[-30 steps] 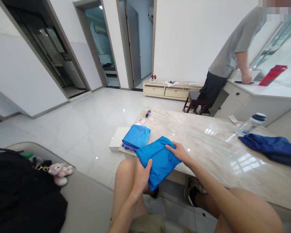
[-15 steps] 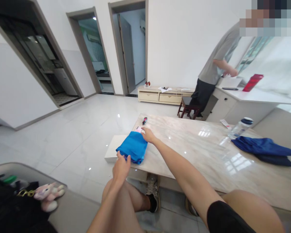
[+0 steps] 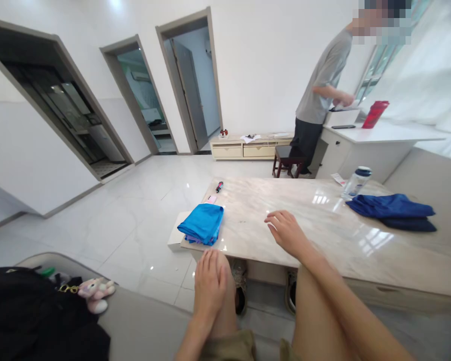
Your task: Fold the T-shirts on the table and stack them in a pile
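Folded blue cloth [image 3: 202, 222] lies stacked on more blue and purple fabric at the left end of the marble-topped table [image 3: 255, 240]. Flat on my knee, just below that stack, rests my left hand [image 3: 209, 281], open and holding nothing. My right hand [image 3: 285, 231] hovers over or rests at the table's front edge, fingers stretched and nothing in them; whether it touches the top I cannot tell. A dark blue garment [image 3: 393, 211] lies crumpled at the table's right end, apart from both hands.
Behind the garment is a clear bottle [image 3: 357, 183]. A pink phone-like item [image 3: 211, 199] and a small dark object [image 3: 220, 187] sit beyond the stack. A white box [image 3: 176, 235] stands left of the table. A black bag [image 3: 41, 321] is beside me. Another person [image 3: 319, 90] stands at a desk.
The folded blue cloth went from my hands onto the stack, and both hands let go. My left hand drew back to my knee; my right moved rightward. The other person's hands moved to a white box.
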### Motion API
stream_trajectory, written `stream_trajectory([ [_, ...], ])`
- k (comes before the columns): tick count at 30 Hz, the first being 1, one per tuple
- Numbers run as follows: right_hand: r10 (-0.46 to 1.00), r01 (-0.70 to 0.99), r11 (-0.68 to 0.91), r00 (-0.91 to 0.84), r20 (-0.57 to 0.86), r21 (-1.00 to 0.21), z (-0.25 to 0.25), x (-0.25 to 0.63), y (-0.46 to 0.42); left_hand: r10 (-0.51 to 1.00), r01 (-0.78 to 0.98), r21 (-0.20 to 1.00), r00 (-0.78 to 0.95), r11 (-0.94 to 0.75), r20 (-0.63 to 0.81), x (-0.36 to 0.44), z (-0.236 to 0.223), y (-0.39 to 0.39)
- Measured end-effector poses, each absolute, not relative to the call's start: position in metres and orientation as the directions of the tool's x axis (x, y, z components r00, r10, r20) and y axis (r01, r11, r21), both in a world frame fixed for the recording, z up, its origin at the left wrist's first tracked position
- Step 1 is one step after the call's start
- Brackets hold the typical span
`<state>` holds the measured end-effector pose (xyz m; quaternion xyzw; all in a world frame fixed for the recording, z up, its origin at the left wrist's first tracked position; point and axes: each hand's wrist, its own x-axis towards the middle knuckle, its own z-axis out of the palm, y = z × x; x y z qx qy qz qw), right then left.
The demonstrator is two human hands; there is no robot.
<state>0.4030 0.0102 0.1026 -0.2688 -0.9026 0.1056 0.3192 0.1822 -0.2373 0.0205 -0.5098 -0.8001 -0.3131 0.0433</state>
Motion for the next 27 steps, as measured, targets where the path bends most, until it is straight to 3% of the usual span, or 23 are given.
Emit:
stream_trajectory([
  [4,0.636,0.54,0.738,-0.356,0.685,-0.404,0.082,0.487,-0.098,0.89,0.896,0.411,-0.318,0.169,0.328,0.228,0.037,-0.2],
  [7,0.738,0.619,0.594,-0.167,0.653,-0.513,0.048,0.533,-0.153,0.931,0.915,0.393,-0.222,0.095,0.291,0.256,0.045,-0.179],
  [12,0.831,0.622,0.499,-0.147,0.536,-0.603,0.006,0.566,-0.186,0.922,0.957,0.287,-0.146,0.04,0.359,0.306,0.039,-0.167],
  [17,0.85,0.647,0.474,-0.159,0.503,-0.597,-0.007,0.554,-0.188,0.92,0.989,0.149,-0.037,-0.024,0.39,0.343,0.025,-0.199],
  [21,0.836,0.652,0.461,-0.093,0.541,-0.601,-0.013,0.553,-0.19,0.91,0.981,0.178,-0.006,-0.075,0.414,0.343,0.02,-0.23],
  [27,0.835,0.684,0.389,0.021,0.55,-0.617,-0.013,0.557,-0.191,0.813,0.974,0.187,-0.002,-0.131,0.582,0.316,0.028,-0.258],
])
